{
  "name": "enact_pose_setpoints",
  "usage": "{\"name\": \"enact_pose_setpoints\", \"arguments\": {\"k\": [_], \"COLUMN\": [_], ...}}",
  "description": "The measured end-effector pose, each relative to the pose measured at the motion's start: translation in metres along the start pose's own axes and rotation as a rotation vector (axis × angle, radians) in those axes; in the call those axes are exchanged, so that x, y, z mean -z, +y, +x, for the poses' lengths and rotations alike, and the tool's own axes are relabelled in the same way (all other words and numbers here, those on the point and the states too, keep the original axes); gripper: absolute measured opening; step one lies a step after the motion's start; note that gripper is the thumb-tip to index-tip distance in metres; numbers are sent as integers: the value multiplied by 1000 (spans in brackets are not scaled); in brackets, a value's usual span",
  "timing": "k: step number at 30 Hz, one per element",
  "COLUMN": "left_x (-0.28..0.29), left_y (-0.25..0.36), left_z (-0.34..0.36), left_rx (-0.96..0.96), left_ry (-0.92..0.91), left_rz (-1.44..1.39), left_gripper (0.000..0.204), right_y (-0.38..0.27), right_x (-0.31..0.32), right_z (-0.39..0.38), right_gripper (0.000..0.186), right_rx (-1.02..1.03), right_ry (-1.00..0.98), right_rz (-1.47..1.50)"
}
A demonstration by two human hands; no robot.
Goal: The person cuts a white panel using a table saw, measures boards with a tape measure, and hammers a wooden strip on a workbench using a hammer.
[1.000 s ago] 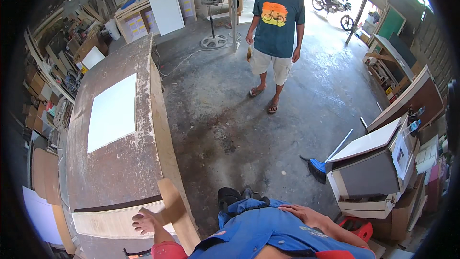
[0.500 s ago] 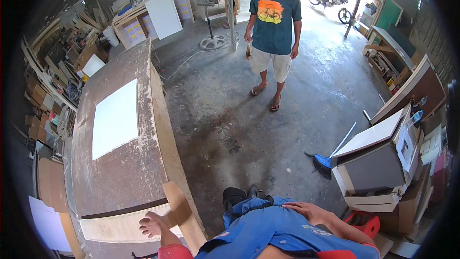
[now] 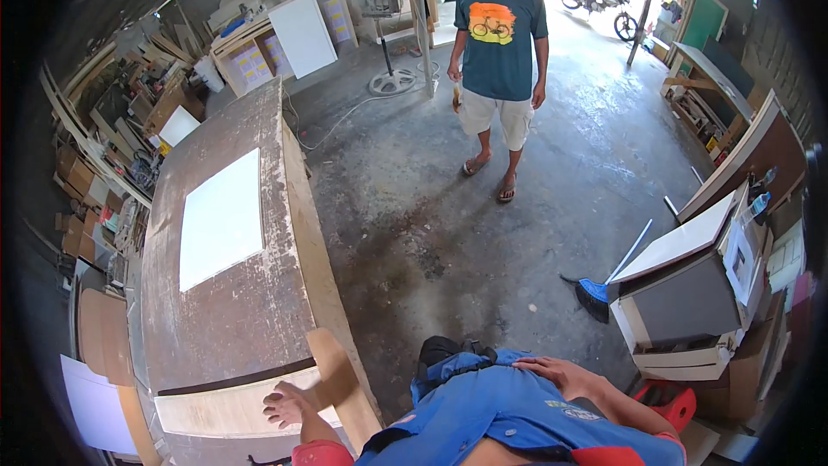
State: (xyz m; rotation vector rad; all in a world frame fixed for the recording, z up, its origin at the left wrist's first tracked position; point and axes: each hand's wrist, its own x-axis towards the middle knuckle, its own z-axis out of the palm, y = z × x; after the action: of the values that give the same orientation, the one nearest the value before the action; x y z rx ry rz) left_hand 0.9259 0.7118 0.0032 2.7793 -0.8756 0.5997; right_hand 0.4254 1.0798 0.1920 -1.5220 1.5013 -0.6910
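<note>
My left hand (image 3: 286,406) lies with fingers apart over a pale wooden board (image 3: 233,404) at the near end of the long brown worktable (image 3: 233,319). Nothing is held in it; whether its fingers press on the board I cannot tell. Beside its wrist, a flat light-brown wooden piece (image 3: 343,388) runs along the table's right edge. A white rectangular sheet (image 3: 222,220) lies flat farther up the table. My right hand (image 3: 552,371) rests against the front of my blue shirt (image 3: 483,406), fingers stretched out, holding nothing.
A person (image 3: 500,43) in a dark T-shirt stands ahead on the concrete floor. To the right are a blue broom (image 3: 593,290), a grey-and-white cabinet (image 3: 677,306) and a red object (image 3: 680,404). A pedestal fan (image 3: 379,0), its cable and a motorcycle (image 3: 599,0) stand farther back.
The whole view has shifted slightly, so the scene sits a little farther right and lower. Both hands keep nearly the same places and poses.
</note>
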Motion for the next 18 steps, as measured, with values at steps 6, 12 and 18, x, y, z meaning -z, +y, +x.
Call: {"name": "enact_pose_setpoints", "arguments": {"k": [6,12,18], "left_x": [-3,10,13], "left_y": [-2,2,0], "left_z": [2,0,-1], "left_rx": [5,10,27], "left_ry": [-26,-54,-33], "left_rz": [12,-23,-49], "left_gripper": [43,43,41], "right_y": [5,3,-5], "right_x": [-1,-3,-1], "right_z": [5,4,3], "right_gripper": [89,87,88], "right_rx": [13,8,19], "right_ry": [-8,-17,-34], "right_rz": [18,0,19]}}
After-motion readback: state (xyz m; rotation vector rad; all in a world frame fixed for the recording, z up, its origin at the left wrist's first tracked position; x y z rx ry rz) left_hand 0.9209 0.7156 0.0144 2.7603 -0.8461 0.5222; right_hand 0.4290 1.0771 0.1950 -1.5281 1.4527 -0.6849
